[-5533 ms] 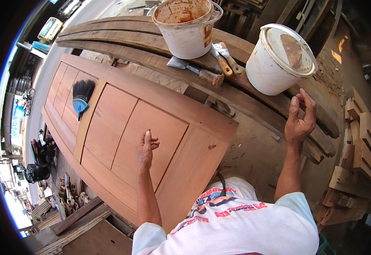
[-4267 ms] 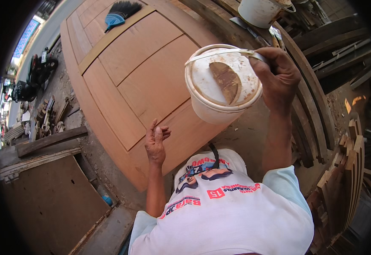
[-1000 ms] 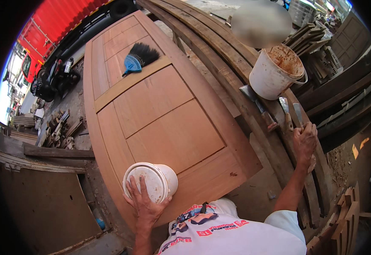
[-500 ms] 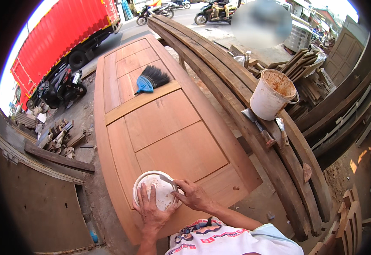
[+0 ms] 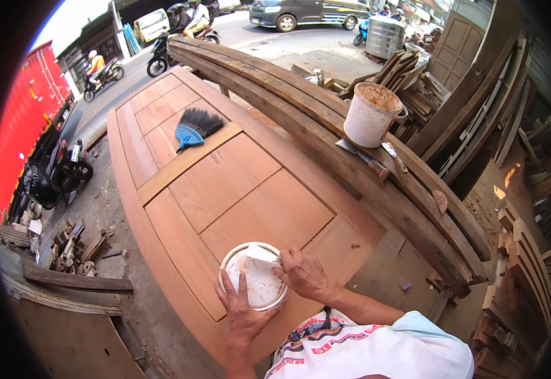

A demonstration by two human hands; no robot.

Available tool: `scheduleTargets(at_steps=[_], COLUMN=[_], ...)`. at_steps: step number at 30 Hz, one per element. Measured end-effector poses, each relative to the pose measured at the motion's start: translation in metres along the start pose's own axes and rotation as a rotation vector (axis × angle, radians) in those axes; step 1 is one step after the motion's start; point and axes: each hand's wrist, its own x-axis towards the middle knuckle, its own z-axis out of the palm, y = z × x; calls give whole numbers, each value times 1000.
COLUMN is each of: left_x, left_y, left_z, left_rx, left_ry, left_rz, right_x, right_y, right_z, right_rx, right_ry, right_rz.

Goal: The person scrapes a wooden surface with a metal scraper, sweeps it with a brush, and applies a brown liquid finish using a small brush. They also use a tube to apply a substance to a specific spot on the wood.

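A round white tub (image 5: pixel 254 294) with a raised rim and brownish smears inside is over the near end of a wooden panel door (image 5: pixel 269 215). My left hand (image 5: pixel 247 314) grips the tub at its near left side, with fingers reaching over the rim and spread on the white surface. At the right rim my right hand (image 5: pixel 307 275) is closed, its fingertips pinching the end of a flat pale strip (image 5: pixel 264 259) that lies across the tub's far side. What kind of thing the strip is, I cannot make out. A blue-headed brush with black bristles (image 5: pixel 194 128) lies farther up the door.
Long timber beams (image 5: pixel 326 136) run along the door's right side. On them stand a stained white bucket (image 5: pixel 369 117) and a scraper-like tool (image 5: pixel 364 158). Wood offcuts (image 5: pixel 76 246) lie on the ground at left. Beyond are a parked motorbike (image 5: pixel 57 174), a red truck (image 5: pixel 32 120) and road traffic.
My view has turned to the right, so the truck and door sit farther left. The strip in my right hand now lies flatter across the tub. My left hand keeps its hold.
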Motion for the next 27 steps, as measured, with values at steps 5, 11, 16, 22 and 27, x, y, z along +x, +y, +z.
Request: scheduleTargets(at_steps=[5,11,16,22,27], left_x=[-1,-1,1,-4,-31], left_y=[-3,-4,0,-6,-28], left_z=[6,3,0,1,12], left_rx=[-20,7,17,-167,-850], left_ry=[69,67,67,173,466], left_rz=[54,84,97,103,-113], right_x=[0,11,12,24,17], right_y=[-6,4,2,-53,-67], right_z=[1,0,-3,-44,-38], right_rx=[3,346,676,787,859], right_ry=[-19,-6,126,54,40], right_rz=[174,436,454,254,-4])
